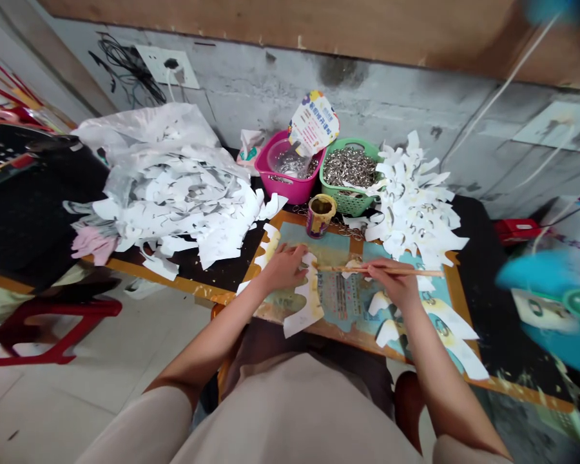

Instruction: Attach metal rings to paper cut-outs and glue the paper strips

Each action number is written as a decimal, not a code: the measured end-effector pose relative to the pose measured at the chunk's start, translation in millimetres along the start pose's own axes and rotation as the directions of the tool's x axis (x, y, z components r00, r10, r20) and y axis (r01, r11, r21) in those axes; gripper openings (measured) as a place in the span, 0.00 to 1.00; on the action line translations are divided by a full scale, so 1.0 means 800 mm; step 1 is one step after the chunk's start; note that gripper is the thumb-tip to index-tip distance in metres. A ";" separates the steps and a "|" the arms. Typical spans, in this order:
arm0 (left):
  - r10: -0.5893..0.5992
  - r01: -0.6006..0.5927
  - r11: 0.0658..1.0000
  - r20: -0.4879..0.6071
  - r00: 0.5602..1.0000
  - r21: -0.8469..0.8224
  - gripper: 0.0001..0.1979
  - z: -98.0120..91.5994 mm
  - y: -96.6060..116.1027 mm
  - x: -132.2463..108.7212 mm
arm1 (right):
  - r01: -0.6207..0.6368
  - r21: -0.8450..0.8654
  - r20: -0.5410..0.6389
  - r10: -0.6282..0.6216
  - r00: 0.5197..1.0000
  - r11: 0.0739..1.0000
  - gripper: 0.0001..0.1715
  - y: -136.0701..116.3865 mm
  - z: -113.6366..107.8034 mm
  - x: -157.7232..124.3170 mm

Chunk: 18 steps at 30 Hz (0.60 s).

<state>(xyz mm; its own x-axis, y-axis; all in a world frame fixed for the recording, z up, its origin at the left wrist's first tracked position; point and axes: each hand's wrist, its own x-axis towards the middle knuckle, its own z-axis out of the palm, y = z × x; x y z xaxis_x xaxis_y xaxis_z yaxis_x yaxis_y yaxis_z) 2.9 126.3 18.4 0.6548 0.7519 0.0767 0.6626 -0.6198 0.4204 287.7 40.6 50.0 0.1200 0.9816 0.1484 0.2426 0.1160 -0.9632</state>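
My left hand [286,265] lies with its fingers spread on the work board [341,248], at the upper left edge of a white wavy cutout [305,312]. My right hand [394,281] is closed around a thin wooden paintbrush [348,269], held nearly level. Its tip points left and meets the cutout's right edge, where yellowish stains show. Above the hands stands an open jar [321,216] with yellow-brown residue round its rim. Several more stained white cutouts [448,316] with metal rings lie under and right of my right hand.
A big heap of white cutouts [174,200] spills from a plastic bag at left. Behind the jar are a pink basket [292,188] and a green basket [348,203] of small metal pieces. More cutouts [408,200] pile up at right. A red stool [84,316] stands lower left.
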 end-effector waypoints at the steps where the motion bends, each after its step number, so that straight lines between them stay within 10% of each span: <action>1: -0.007 0.007 1.000 0.005 1.000 -0.019 0.24 0.000 -0.001 -0.001 | -0.002 0.034 -0.010 0.003 1.000 0.999 0.09 0.000 -0.001 0.002; 18: -0.045 0.045 0.998 -0.007 0.999 -0.049 0.27 0.006 0.009 -0.007 | -0.073 0.159 0.085 0.060 0.995 0.985 0.12 -0.015 -0.002 0.030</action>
<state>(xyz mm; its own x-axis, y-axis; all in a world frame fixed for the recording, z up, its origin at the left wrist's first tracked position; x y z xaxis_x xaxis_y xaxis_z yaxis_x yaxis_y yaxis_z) 5.6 116.8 16.7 0.6215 0.7808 0.0643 0.6727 -0.5739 0.4670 289.4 62.3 65.8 0.0517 0.9962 0.0706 0.0768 0.0665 -0.9948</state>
